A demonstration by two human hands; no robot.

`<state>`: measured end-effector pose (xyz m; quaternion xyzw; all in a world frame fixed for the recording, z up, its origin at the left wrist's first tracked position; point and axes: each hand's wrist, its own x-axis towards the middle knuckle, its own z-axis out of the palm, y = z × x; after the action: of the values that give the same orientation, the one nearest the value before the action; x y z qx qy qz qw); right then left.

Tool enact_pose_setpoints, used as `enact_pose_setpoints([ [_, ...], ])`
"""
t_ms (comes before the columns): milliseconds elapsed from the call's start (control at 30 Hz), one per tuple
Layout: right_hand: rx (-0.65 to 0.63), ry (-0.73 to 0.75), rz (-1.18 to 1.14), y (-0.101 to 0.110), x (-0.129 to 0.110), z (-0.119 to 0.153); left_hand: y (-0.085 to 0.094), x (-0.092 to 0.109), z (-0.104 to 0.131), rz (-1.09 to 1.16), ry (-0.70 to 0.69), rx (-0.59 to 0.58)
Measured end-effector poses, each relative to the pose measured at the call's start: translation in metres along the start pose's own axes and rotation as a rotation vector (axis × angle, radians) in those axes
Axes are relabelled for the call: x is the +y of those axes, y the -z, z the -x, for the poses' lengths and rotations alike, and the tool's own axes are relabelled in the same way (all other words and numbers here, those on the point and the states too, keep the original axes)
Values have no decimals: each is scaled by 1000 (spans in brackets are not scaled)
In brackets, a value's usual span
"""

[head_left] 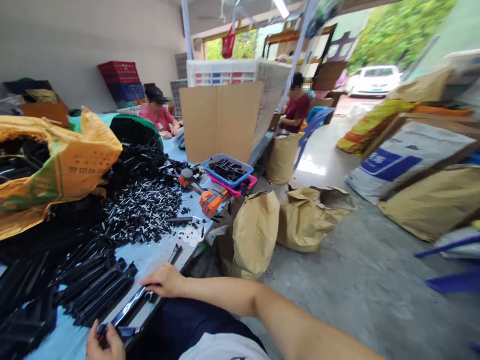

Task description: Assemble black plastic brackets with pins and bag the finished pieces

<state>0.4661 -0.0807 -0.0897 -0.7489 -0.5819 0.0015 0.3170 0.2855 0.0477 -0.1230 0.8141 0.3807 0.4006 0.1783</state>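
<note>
A long, glossy black plastic piece (128,306) lies slantwise between my hands at the table's front edge. My left hand (104,344) is closed around its near end, with thumb and fingers wrapped on it. At the far end, my right hand (165,281) pinches it, fingers bent over the top. Similar long black pieces (99,287) lie side by side just left of it. Another thin black part (175,253) rests beyond my right hand. Past these spreads a heap of small black and silver pieces (144,210).
An orange power tool (212,199) lies near a blue tray (228,168) of black parts stacked on a pink tray (247,186). A yellow sack (86,155) stands at left. Paper sacks (257,232) stand beside the table. Two people sit farther back, by a cardboard sheet (221,120).
</note>
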Motion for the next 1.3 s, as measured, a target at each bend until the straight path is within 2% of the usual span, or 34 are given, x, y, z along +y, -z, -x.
enact_pose_setpoints([
  [100, 10, 12, -34, 2, 0, 4, 7, 17, -4, -69, 37, -55],
  [233, 60, 72, -61, 9, -3, 6, 10, 26, -6, -90, 105, -50],
  [333, 81, 214, -101, 13, -18, -4, 8, 27, -3, -86, 164, -44],
  [467, -84, 449, -197, 8, -46, -29, 6, 25, 1, -69, 215, -27],
  [633, -229, 521, -250, -9, -58, -45, 11, 27, 10, -88, 176, 12],
  [767, -256, 545, -261, -17, -53, -45, 25, 44, 22, -210, 192, 68],
  [833, -261, 540, -260, -18, -52, -44, 34, 57, 25, -339, 249, -50],
  [933, -292, 523, -280, -19, -54, -45, 41, 77, 20, -460, 355, -381],
  [1000, -316, 502, -295, -20, -55, -47, 42, 87, 14, -491, 425, -506],
  [1133, -309, 447, -283, -25, -56, -49, 44, 91, 6, -511, 494, -557],
  [1300, -298, 367, -185, -31, -59, -45, 53, 83, 2, -494, 439, -604],
])
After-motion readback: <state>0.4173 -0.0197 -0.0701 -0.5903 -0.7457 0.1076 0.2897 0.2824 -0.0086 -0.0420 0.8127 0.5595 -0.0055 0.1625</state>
